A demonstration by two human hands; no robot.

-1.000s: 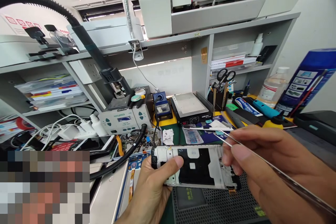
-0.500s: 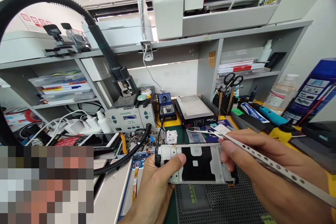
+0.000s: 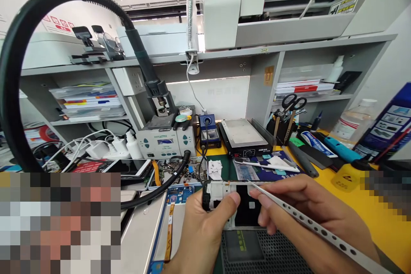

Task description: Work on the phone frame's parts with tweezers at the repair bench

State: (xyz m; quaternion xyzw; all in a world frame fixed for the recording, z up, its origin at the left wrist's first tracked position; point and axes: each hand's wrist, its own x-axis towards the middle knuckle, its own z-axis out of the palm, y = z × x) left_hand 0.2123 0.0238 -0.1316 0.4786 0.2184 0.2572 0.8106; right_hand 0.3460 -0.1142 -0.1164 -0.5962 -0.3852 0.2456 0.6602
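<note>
My left hand (image 3: 205, 231) grips an opened phone frame (image 3: 221, 192) from below, thumb pressed across its white upper edge near the black camera end. The frame shows a black inner plate (image 3: 248, 212). My right hand (image 3: 308, 218) pinches long metal tweezers (image 3: 308, 222) with a row of holes along them. Their thin tip rests at the frame's top edge. Both hands hover just above a dark perforated mat (image 3: 276, 257).
Behind stand a grey hot-air station (image 3: 165, 141) with a black hose (image 3: 19, 51), a small blue unit (image 3: 208, 133), a black heating plate (image 3: 245, 137), a tool holder with scissors (image 3: 290, 109), and a clear bottle (image 3: 351, 122). Phones and cables (image 3: 105, 154) lie left.
The view shifted so everything sits further right. My right hand moved left over the frame, bringing the tweezers' tip to its top edge; my left hand kept its grip.
</note>
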